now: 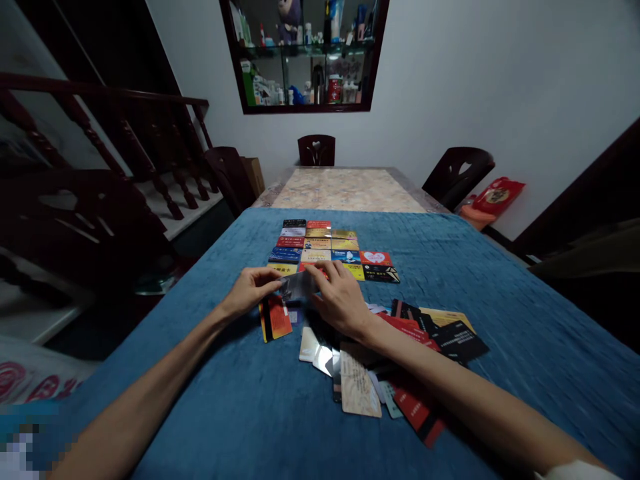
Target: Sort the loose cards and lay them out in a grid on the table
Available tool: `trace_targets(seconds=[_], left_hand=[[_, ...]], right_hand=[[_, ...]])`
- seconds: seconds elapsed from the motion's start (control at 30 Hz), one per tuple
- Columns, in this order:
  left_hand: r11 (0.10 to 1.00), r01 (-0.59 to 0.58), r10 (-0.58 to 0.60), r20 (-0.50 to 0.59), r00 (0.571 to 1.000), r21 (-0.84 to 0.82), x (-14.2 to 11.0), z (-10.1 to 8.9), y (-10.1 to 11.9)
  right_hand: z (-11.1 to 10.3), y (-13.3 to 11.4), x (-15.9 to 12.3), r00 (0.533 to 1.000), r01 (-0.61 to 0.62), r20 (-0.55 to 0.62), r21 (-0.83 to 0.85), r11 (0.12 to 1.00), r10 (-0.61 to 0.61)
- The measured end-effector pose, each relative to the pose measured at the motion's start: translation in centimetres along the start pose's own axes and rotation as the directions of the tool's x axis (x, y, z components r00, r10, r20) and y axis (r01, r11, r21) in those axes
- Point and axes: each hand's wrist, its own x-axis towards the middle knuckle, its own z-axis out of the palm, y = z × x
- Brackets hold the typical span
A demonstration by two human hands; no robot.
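A grey plastic card (297, 287), blurred by motion, is held between my two hands above the blue cloth. My left hand (254, 288) pinches its left end between thumb and fingers. At the right end, my right hand (340, 297) grips it with curled fingers. Just beyond lie cards in stepped columns, among them a red card with a white heart (376, 258) and a black card (381, 273). Below my left hand rests an orange card with a dark stripe (275, 319). A loose heap of cards, with a beige card (359, 380) in front, spreads under my right forearm.
The blue cloth (210, 400) covers the near part of the table, and a patterned tabletop (345, 187) shows beyond it. Dark wooden chairs (457, 177) stand around the table. A stair railing (105, 93) runs along the left. A red bag (499, 200) sits at the right.
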Motion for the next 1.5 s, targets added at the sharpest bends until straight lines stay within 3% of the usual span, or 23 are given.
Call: trace_targets(seconds=[0.33, 0.47, 0.6, 0.7, 0.8, 1.03, 1.3, 1.5], left_hand=[[0.998, -0.042, 0.044, -0.032, 0.999, 0.045, 0.1, 0.1, -0.4], [0.974, -0.147, 0.162, -0.076, 0.984, 0.171, 0.1, 0.6, -0.3], [0.819, -0.294, 0.383, -0.089, 0.919, 0.493, 0.0, 1.3, 0.6], [0.644, -0.415, 0.531, 0.016, 0.847, 0.643, 0.0, 2.0, 1.3], [0.487, -0.487, 0.607, 0.120, 0.786, 0.725, 0.3, 2.7, 1.7], [0.274, -0.521, 0.579, 0.294, 0.761, 0.808, 2.3, 4.9, 3.1], [0.129, -0.542, 0.503, 0.416, 0.757, 0.831, 6.3, 8.9, 5.4], [0.081, -0.599, 0.465, 0.501, 0.730, 0.797, 10.4, 11.2, 6.6]], right_hand=[[-0.3, 0.0, 0.3, 0.994, 0.103, -0.012, -0.160, 0.982, -0.106], [-1.0, 0.3, 0.8, 0.995, 0.096, 0.014, -0.181, 0.979, -0.095], [-2.2, 0.9, 1.4, 0.997, 0.082, 0.031, -0.219, 0.972, -0.077], [-3.1, 1.5, 1.8, 0.996, 0.088, 0.051, -0.225, 0.970, -0.078], [-3.7, 2.2, 2.0, 0.995, 0.085, 0.066, -0.220, 0.972, -0.072], [-5.2, 5.3, 1.3, 0.988, 0.126, 0.114, -0.220, 0.967, -0.103], [-6.9, 10.4, 0.7, 0.984, 0.117, 0.158, -0.229, 0.966, -0.082], [-7.6, 14.5, 0.5, 0.985, 0.080, 0.165, -0.225, 0.971, -0.043]])
